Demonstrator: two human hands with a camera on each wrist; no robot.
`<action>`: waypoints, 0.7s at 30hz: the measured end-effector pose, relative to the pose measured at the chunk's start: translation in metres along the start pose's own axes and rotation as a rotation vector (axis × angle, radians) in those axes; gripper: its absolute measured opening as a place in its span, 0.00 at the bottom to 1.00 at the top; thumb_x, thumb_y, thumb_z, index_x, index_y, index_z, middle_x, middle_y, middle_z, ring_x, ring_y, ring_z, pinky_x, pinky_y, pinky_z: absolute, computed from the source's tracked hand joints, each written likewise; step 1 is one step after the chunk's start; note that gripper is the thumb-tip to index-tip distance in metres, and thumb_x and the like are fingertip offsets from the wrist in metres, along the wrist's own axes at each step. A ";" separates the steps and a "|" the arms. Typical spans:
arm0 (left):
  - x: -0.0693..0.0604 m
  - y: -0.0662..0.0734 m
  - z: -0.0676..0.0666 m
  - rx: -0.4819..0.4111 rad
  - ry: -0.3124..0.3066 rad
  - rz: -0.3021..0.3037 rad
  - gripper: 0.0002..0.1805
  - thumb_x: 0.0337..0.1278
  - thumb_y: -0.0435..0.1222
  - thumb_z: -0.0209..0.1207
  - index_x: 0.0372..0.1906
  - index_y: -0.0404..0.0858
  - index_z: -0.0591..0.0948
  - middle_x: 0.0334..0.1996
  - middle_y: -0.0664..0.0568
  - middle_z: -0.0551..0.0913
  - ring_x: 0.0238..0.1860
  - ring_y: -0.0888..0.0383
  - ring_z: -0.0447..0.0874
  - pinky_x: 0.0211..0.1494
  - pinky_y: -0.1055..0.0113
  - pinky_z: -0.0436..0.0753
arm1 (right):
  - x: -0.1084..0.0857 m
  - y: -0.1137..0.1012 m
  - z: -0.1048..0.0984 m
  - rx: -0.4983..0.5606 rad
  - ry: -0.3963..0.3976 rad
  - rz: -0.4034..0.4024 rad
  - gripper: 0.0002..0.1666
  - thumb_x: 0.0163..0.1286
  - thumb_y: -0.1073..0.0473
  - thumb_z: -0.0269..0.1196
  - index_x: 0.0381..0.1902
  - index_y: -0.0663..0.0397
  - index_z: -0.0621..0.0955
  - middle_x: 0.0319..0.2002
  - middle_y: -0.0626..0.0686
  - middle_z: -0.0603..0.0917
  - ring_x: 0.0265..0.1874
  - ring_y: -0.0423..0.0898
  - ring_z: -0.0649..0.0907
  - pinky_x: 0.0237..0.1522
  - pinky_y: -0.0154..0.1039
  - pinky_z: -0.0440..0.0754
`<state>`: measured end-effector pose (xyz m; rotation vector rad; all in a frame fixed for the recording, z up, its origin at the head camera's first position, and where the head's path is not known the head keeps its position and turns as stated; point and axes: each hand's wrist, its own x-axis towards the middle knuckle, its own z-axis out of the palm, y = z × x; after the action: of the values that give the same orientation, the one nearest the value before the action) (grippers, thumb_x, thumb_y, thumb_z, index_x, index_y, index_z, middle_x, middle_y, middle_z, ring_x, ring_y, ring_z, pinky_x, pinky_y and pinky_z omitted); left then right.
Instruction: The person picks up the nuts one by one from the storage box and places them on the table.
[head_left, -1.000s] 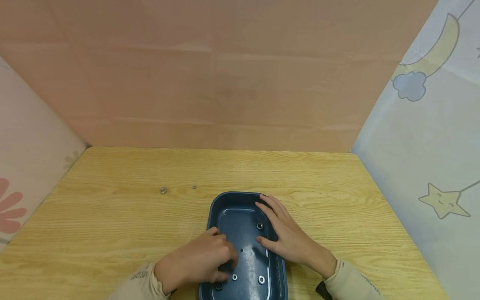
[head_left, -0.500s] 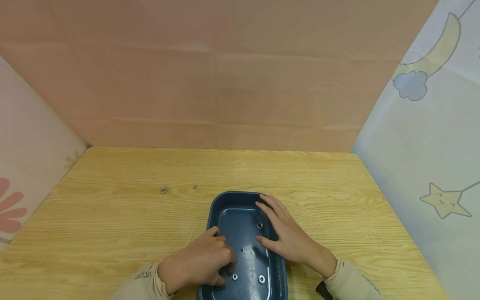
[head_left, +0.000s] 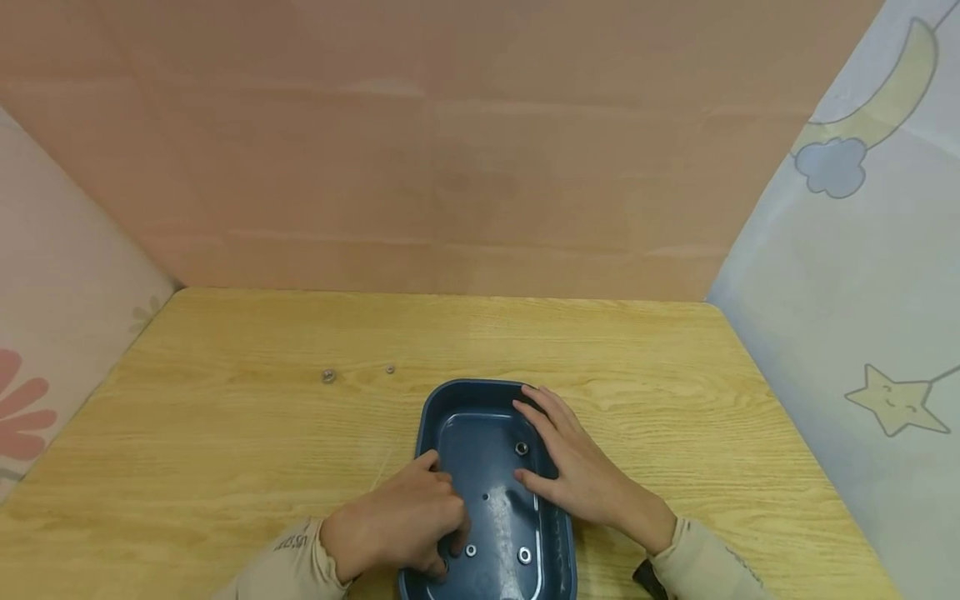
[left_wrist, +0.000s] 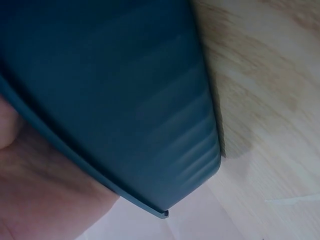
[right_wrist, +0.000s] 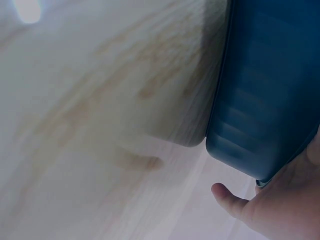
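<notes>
The dark blue tray (head_left: 483,442) holds several metal nuts: one (head_left: 521,448) near its right wall, a small one (head_left: 471,551) and a larger one (head_left: 524,555) nearer the front. My left hand (head_left: 405,517) reaches over the left rim with bent fingers, its thumb and fingertips low at the tray's front left; whether they pinch a nut is hidden. My right hand (head_left: 588,479) rests across the right rim, fingers spread and thumb over the inside. In the left wrist view the palm (left_wrist: 45,185) lies by the tray's rim (left_wrist: 90,167); the right wrist view shows the hand (right_wrist: 285,205) against the tray's outer side (right_wrist: 260,110).
Two small metal nuts, a larger one (head_left: 328,377) and a smaller one (head_left: 390,369), lie on the wooden table (head_left: 247,417) behind and left of the tray. A brown backdrop (head_left: 450,167) stands at the back, with patterned panels on both sides.
My left hand has shifted slightly, its thumb and fingertips coming down over the nut at the tray's front left, now covered. My right hand stays on the rim.
</notes>
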<state>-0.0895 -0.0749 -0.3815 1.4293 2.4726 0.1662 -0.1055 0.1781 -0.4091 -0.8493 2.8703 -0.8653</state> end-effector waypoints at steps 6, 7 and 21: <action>0.000 0.002 -0.002 -0.006 -0.034 -0.014 0.13 0.29 0.50 0.80 0.25 0.64 0.86 0.21 0.75 0.80 0.26 0.74 0.69 0.43 0.69 0.62 | 0.000 0.001 0.001 -0.010 0.000 -0.005 0.48 0.64 0.49 0.68 0.77 0.52 0.59 0.79 0.51 0.51 0.78 0.58 0.52 0.69 0.67 0.63; 0.001 0.002 -0.002 -0.007 -0.040 -0.017 0.13 0.29 0.49 0.80 0.25 0.64 0.86 0.21 0.75 0.80 0.26 0.74 0.69 0.43 0.68 0.62 | 0.000 0.001 0.001 -0.008 -0.001 -0.002 0.48 0.64 0.49 0.68 0.77 0.51 0.59 0.79 0.51 0.51 0.78 0.58 0.52 0.69 0.67 0.63; 0.003 0.002 -0.001 0.002 -0.072 -0.033 0.13 0.31 0.47 0.80 0.21 0.63 0.84 0.18 0.74 0.79 0.29 0.73 0.73 0.59 0.56 0.71 | 0.000 0.002 0.001 -0.005 0.000 0.005 0.48 0.64 0.48 0.68 0.77 0.51 0.60 0.79 0.50 0.52 0.78 0.57 0.53 0.69 0.66 0.64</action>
<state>-0.0897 -0.0711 -0.3807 1.3694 2.4377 0.1034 -0.1067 0.1789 -0.4114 -0.8416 2.8752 -0.8577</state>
